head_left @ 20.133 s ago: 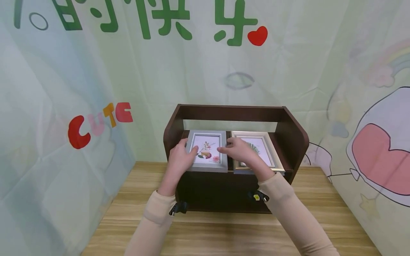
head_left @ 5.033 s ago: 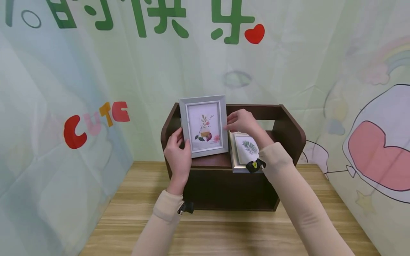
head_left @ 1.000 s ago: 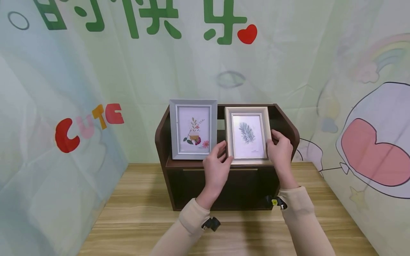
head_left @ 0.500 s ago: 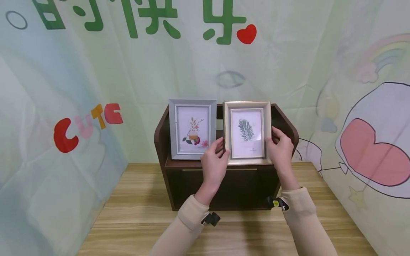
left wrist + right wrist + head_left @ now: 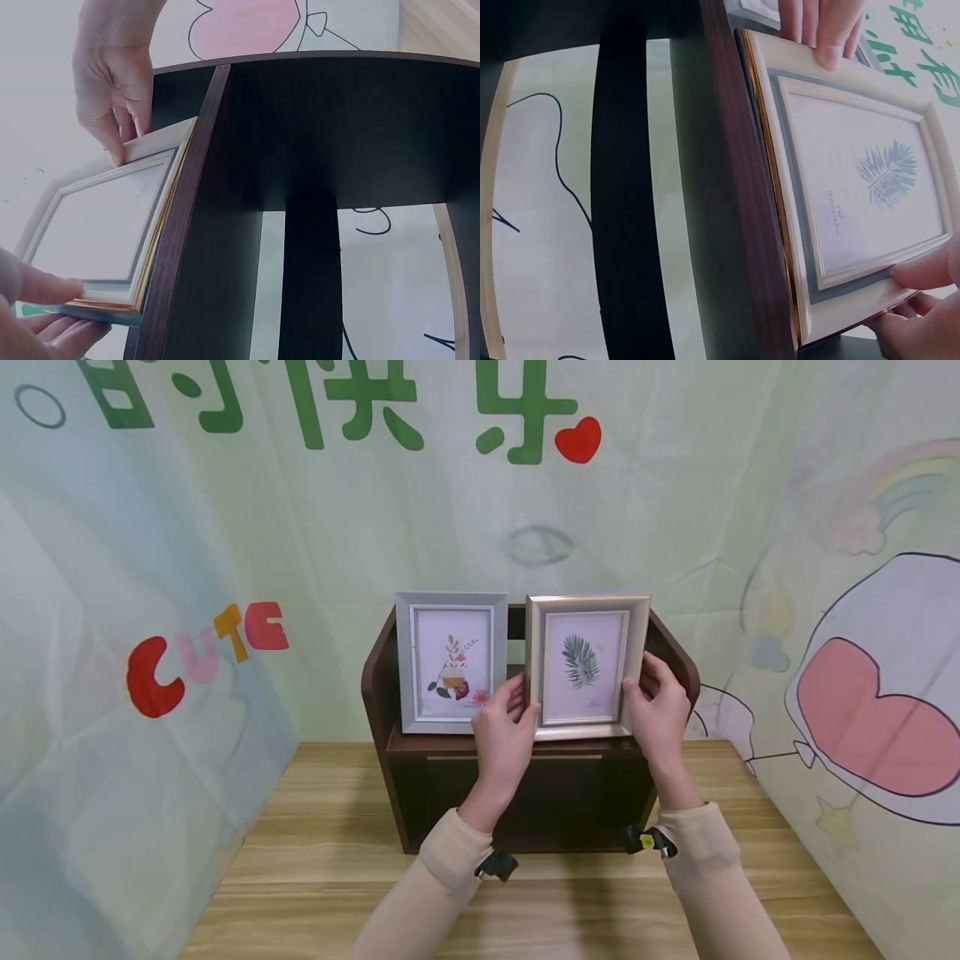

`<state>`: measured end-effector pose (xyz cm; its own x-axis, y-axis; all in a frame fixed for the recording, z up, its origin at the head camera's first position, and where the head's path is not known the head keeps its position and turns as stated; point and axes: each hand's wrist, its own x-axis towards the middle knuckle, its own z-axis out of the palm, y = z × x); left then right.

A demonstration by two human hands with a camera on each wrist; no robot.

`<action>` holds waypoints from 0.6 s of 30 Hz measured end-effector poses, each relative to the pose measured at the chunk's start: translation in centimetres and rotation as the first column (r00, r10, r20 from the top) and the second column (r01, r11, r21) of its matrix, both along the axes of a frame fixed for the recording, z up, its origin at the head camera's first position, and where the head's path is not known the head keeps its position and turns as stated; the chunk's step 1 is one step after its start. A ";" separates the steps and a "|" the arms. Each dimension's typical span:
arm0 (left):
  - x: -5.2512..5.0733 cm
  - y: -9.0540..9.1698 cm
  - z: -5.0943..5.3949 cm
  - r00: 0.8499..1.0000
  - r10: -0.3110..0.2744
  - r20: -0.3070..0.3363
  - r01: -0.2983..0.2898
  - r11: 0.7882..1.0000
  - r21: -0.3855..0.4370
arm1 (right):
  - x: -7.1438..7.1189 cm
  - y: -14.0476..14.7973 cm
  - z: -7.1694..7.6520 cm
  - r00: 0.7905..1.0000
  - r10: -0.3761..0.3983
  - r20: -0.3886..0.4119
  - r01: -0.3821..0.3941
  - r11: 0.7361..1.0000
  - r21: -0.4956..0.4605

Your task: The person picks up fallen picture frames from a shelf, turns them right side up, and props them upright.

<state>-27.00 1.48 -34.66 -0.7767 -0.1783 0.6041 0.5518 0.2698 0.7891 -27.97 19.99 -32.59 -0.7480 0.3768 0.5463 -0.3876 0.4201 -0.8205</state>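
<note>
Gold frame [image 5: 588, 667] just got shifted slightly right, and it's more upright than a second ago. Now it's on the upper level of the shelf [image 5: 442, 802], right of the gray frame [image 5: 452, 662]. Reads as near its final pose, in my judgement, just not released. Your left hand [image 5: 504, 735] grips its lower left side, thumb in front, fingers around the edge; your right hand [image 5: 660, 706] pinches the right side. Gray frame stands unheld. Gold one: rectangular, glossy, stepped molding, inner lip around a leaf print [image 5: 579, 660]. Gray one looks more matte, also rectangular. Shelf: dark brown, smooth, wood-look, side panels with rounded front corners. Desk [image 5: 330, 852]: pale, streaky wood grain.
</note>
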 end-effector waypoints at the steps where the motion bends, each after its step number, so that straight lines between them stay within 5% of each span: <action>1: 0.0 0.0 0.0 1.000 -0.002 -0.004 0.002 1.000 0.000 | 0.0 0.0 -0.1 1.000 0.005 -0.015 -0.005 1.000 -0.008; 10: -0.3 -0.1 0.1 0.999 -0.009 -0.033 0.008 0.999 -0.033 | 0.4 -0.4 -0.5 0.994 0.064 -0.089 -0.072 0.993 -0.091; 18: -0.6 -0.7 0.1 0.999 -0.027 -0.041 0.022 0.993 -0.118 | 2.5 -1.8 1.0 0.991 0.044 -0.128 -0.054 0.996 -0.075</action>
<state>-27.62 0.82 -34.56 -0.7529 -0.0856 0.6525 0.5919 0.3452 0.7283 -25.48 18.17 -31.57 -0.6935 0.3866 0.6079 -0.5087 0.3346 -0.7932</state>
